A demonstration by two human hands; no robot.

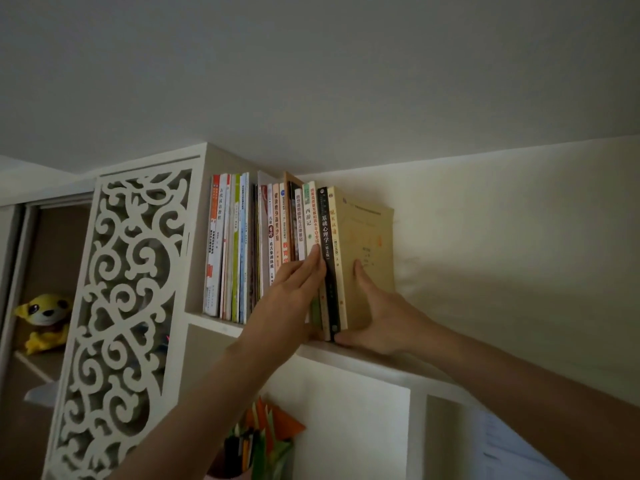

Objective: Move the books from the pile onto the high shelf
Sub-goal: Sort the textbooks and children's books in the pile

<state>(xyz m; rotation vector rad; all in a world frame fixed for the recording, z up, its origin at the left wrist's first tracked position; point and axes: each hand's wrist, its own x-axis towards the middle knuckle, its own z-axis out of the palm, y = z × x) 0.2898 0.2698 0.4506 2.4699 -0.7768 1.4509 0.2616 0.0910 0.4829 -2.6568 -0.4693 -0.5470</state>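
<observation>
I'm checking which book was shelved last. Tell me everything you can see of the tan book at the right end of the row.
The tan book is a paperback, by its look, with a plain tan cover bearing faint, unreadable print and a pale spine with red characters. It stands upright on the high shelf, last in the row, beside the black-spined book. The right hand presses flat on its cover, thumb under the spines at the shelf edge. The left hand presses the neighbouring spines.

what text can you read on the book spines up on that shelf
"基础心理学 (第2版)": black spine between the hands.
"西游记": white spine left of it.
"健康瘦身蔬果沙拉": peach spine.
"古代汉语教程": white spine near the left end.
Tan end book cover and the remaining spines: too blurred or small to read.
</observation>
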